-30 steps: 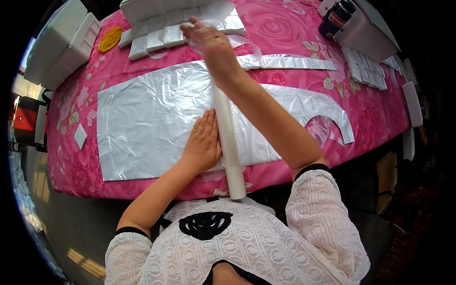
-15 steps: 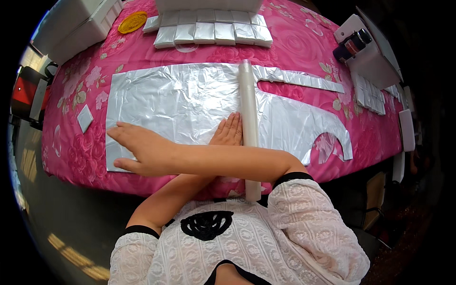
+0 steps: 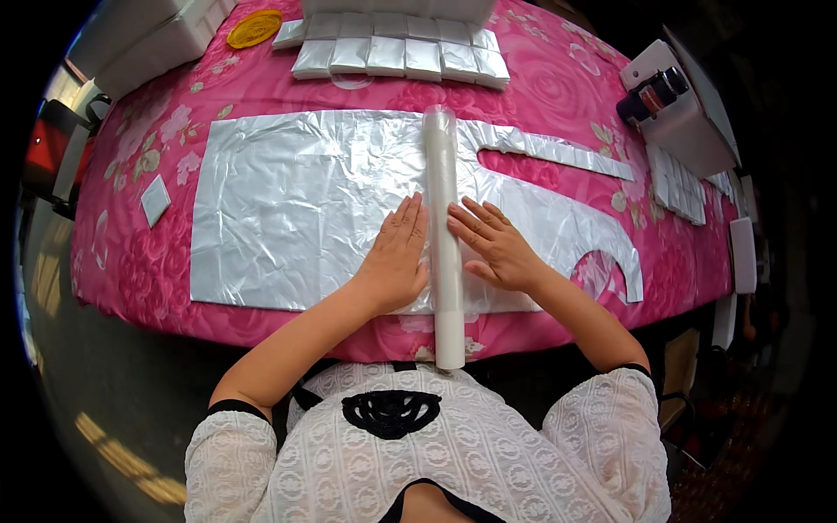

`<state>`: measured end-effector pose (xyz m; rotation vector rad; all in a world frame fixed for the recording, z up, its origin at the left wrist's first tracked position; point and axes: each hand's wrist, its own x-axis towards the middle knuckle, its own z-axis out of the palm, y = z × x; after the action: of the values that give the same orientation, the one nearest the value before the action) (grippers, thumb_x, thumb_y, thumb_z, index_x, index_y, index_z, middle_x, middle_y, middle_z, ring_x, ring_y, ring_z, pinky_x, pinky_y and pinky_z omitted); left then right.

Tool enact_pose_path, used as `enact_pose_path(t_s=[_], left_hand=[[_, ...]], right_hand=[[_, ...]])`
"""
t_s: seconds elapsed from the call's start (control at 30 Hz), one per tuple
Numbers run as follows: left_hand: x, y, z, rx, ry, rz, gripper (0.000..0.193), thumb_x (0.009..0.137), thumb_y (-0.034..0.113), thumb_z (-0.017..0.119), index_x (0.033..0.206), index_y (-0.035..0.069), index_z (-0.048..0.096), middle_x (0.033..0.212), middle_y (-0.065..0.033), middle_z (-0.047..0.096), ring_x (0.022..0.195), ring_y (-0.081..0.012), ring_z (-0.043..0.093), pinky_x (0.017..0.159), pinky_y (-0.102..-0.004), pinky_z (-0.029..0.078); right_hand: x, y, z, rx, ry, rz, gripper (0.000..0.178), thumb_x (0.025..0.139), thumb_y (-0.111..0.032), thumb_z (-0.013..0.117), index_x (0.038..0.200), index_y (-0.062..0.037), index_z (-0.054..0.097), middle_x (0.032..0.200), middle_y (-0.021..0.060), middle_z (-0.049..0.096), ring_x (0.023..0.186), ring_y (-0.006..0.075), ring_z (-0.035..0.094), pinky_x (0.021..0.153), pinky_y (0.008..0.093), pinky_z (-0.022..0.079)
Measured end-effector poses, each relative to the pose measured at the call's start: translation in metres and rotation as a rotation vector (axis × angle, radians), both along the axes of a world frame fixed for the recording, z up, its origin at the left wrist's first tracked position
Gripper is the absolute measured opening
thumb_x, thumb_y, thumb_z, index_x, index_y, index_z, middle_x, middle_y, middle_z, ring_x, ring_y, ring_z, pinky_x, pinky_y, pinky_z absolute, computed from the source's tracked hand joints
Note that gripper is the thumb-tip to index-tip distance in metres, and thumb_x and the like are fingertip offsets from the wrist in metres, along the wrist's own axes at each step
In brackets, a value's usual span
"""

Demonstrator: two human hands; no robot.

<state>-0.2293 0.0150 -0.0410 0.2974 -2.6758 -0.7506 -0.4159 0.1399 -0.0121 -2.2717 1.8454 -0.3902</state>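
Observation:
A silvery-white plastic apron (image 3: pixel 261 209) lies spread flat, its neck and strap cut-outs toward the right. Across it, running from far to near, rests a long pale roll of clear film (image 3: pixel 445 261). Its near end reaches past the table's front edge. My left hand (image 3: pixel 397 257) lies flat on the apron just left of the roll, fingers stretched. On the other side my right hand (image 3: pixel 495 241) has its fingers spread, the fingertips at the roll's right side. Neither hand is wrapped round anything.
Pink flowered cloth (image 3: pixel 288 96) covers the table. Rows of folded silvery packets (image 3: pixel 384 57) stand at the back, with a yellow disc (image 3: pixel 254 29) beside them. One packet (image 3: pixel 155 201) lies at left. White foam boxes (image 3: pixel 157 44) and a dark bottle (image 3: pixel 652 94) stand toward the far corners.
My right arm, which crossed over the left with its hand out over the apron's left part, has swung back right of the roll. The roll and my left hand have shifted slightly left.

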Motion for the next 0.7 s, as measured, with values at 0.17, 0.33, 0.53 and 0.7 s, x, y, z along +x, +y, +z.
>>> enact_pose_path(t_s=[0.17,0.33,0.53,0.7], left_hand=[[0.090,-0.070,0.036,0.096,0.184,0.259,0.058,0.081,0.007,0.042,0.134,-0.004,0.021,0.138,-0.0205,0.026,0.128,-0.0328,0.026,0.105,-0.0374,0.022],[0.208,-0.098,0.040,0.528,0.305,0.644,0.046,0.093,0.027,0.030,0.130,0.000,0.033,0.135,-0.0124,0.035,0.126,-0.0238,0.031,0.103,-0.0375,0.024],[0.278,-0.058,0.035,0.713,0.186,0.766,0.044,0.093,0.027,0.032,0.128,0.000,0.036,0.127,-0.0124,0.043,0.114,-0.0206,0.044,0.095,-0.0328,0.032],[0.268,-0.034,0.033,0.688,0.122,0.779,0.038,0.087,0.015,0.045,0.120,-0.005,0.041,0.106,-0.0144,0.050,0.088,-0.0186,0.053,0.079,-0.0297,0.044]], right_hand=[[0.097,-0.096,0.001,-0.053,-0.145,0.357,0.063,0.088,-0.050,0.032,0.133,-0.0059,0.034,0.137,0.0111,0.034,0.131,0.0288,0.022,0.107,0.0427,0.015],[0.175,-0.140,0.043,-0.005,-0.641,0.713,0.051,0.087,-0.041,0.044,0.122,-0.0039,0.045,0.126,0.0126,0.046,0.123,0.0289,0.036,0.102,0.0423,0.028],[0.142,-0.187,-0.002,-0.188,-0.109,0.508,0.051,0.085,-0.042,0.045,0.121,-0.0061,0.047,0.129,0.0126,0.042,0.125,0.0275,0.033,0.105,0.0442,0.020],[0.187,-0.231,-0.020,-0.258,-0.158,0.575,0.055,0.084,-0.046,0.042,0.123,-0.0070,0.046,0.130,0.0115,0.041,0.126,0.0286,0.031,0.105,0.0451,0.019]])
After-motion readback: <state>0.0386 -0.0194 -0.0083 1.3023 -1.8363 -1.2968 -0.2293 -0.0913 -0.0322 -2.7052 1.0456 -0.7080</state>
